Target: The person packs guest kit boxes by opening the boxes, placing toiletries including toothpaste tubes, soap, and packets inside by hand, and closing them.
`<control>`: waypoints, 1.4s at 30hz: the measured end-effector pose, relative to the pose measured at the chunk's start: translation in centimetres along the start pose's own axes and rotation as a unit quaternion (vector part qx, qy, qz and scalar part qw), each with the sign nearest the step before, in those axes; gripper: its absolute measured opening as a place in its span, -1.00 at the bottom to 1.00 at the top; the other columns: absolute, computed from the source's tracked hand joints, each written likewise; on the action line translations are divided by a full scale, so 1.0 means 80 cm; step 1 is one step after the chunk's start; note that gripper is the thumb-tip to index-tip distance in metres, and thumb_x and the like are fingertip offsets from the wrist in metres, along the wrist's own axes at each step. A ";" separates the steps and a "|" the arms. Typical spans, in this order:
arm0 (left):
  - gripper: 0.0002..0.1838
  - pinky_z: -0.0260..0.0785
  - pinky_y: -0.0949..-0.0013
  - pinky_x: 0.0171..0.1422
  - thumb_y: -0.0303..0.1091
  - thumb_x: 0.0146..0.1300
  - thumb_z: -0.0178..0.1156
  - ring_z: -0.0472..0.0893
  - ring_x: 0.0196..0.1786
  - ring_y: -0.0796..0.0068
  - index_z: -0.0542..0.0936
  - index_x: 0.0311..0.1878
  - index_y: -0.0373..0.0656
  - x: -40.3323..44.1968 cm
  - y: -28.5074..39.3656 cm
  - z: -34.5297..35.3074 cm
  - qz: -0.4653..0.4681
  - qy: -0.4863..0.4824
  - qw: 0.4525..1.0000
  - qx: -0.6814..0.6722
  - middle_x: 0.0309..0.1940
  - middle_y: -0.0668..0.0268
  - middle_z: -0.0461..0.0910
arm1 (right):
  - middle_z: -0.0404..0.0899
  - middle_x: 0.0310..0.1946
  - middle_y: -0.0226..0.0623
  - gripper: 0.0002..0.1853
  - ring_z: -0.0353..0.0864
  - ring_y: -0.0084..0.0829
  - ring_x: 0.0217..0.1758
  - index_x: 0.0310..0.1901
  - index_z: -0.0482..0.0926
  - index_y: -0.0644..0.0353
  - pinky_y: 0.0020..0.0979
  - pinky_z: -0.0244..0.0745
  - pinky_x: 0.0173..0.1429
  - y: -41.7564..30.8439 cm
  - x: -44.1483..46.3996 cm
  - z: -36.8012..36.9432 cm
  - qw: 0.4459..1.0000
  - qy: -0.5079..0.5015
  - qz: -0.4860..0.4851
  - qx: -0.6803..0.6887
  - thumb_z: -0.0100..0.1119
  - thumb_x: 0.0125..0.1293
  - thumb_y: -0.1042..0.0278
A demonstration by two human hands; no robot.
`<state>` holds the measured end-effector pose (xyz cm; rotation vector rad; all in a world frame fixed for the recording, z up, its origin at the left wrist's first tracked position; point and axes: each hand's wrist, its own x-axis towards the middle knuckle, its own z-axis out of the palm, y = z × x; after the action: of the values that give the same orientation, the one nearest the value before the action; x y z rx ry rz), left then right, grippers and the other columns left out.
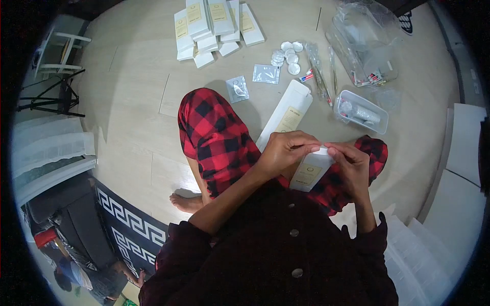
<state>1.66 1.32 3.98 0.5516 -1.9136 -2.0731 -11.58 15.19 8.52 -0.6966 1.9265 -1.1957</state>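
Note:
My left hand (287, 152) and my right hand (352, 162) meet at the top end of a small white box (310, 172) with a cream label. Fingers and thumbs of both pinch the flap at that end; the box stands over my lap between my legs. Just beyond my left hand, a longer white box (286, 113) with the same kind of label lies on the floor, its far end flap raised. Farther off are a silver sachet (237, 89) and a second silver packet (266, 74).
Several white labelled boxes (204, 30) are piled at the back. Round silver discs (287, 55), thin wrapped sticks (319, 74), a clear plastic bag (362, 38) and a white tub (385, 126) lie to the right. Another person (97, 278) is at the lower left.

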 end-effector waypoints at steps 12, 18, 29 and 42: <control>-0.79 0.44 0.50 -0.16 -0.29 0.14 0.27 0.59 -0.29 0.66 0.68 -0.19 -0.17 0.018 -0.008 -0.015 -0.004 -0.061 0.998 -0.006 -0.31 0.28 0.68 | 0.65 -0.31 -0.26 -0.80 0.57 -0.57 -0.25 -0.19 0.65 0.26 -0.54 0.44 -0.15 0.001 -0.004 0.012 0.998 0.048 -0.024 -0.034 0.24 0.20 0.35; -0.79 0.44 0.47 -0.13 -0.32 0.17 0.25 0.61 -0.27 0.58 0.66 -0.16 -0.18 0.025 -0.008 -0.027 0.021 -0.117 0.993 0.026 -0.30 0.25 0.68 | 0.65 -0.28 -0.22 -0.81 0.61 -0.49 -0.24 -0.19 0.65 0.26 -0.50 0.48 -0.14 0.002 -0.005 0.016 0.993 0.059 -0.058 -0.089 0.23 0.19 0.39; -0.76 0.45 0.40 -0.06 -0.37 0.15 0.23 0.63 -0.16 0.36 0.63 -0.10 -0.18 0.021 -0.009 -0.033 0.092 -0.133 0.985 0.053 -0.19 0.20 0.64 | 0.64 -0.21 -0.17 -0.79 0.62 -0.41 -0.17 -0.17 0.64 0.27 -0.49 0.49 -0.12 0.013 -0.005 0.017 0.983 0.053 -0.124 -0.127 0.26 0.14 0.45; -0.47 0.20 0.36 0.32 -0.47 0.18 0.20 0.34 0.27 0.40 0.32 0.23 -0.22 -0.039 -0.106 0.045 -0.041 0.022 0.963 -0.264 0.15 0.18 0.42 | 0.57 -0.14 -0.29 -0.76 0.52 -0.48 -0.12 -0.12 0.58 0.24 -0.50 0.45 -0.10 0.044 0.037 -0.001 0.991 0.124 -0.044 -0.010 0.25 0.14 0.50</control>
<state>3.34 6.68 -3.93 0.5433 -1.2441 -2.4642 -13.55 14.46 4.40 -0.6756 2.1330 -1.3731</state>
